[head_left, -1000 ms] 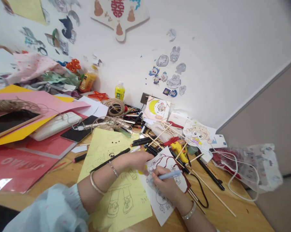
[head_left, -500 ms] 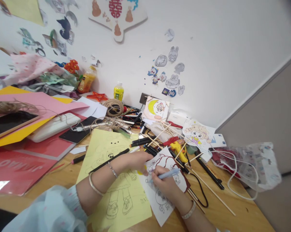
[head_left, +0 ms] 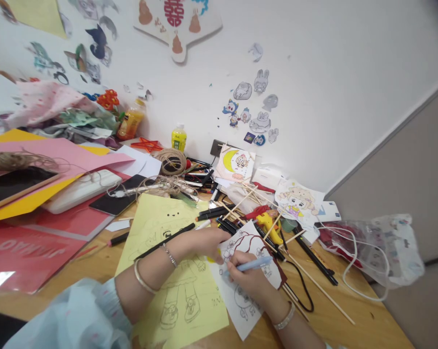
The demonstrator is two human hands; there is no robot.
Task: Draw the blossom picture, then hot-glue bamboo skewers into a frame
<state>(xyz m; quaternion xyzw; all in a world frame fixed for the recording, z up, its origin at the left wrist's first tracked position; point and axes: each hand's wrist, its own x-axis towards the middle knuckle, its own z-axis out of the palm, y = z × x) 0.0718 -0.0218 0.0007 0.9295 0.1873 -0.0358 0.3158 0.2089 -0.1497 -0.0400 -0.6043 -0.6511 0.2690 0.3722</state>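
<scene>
My right hand (head_left: 246,274) is closed around a light blue pen (head_left: 255,263), its tip side down against a white sheet of paper (head_left: 242,320). The sheet carries line drawings of small flowers and a round shape, with a dark red wavy line and dark red edge at its upper right. My left hand (head_left: 210,241) is closed at the sheet's upper left edge, its fingertips bent down and partly hidden. Under my left forearm lies a yellow sheet (head_left: 208,315) with a pencilled figure, and a long black pen (head_left: 157,246) rests across it.
Several markers (head_left: 215,212), thin wooden sticks (head_left: 237,206) and a yellow glue gun (head_left: 269,227) crowd the table behind my hands. A white cable (head_left: 355,242) and a clear plastic bag (head_left: 393,252) lie at the right. Left are a red folder (head_left: 30,257), a phone (head_left: 19,186) and twine (head_left: 171,160).
My right hand and the blue pen have shifted very slightly, with the pen's upper end a little farther right. My left hand and the sheets look unmoved.
</scene>
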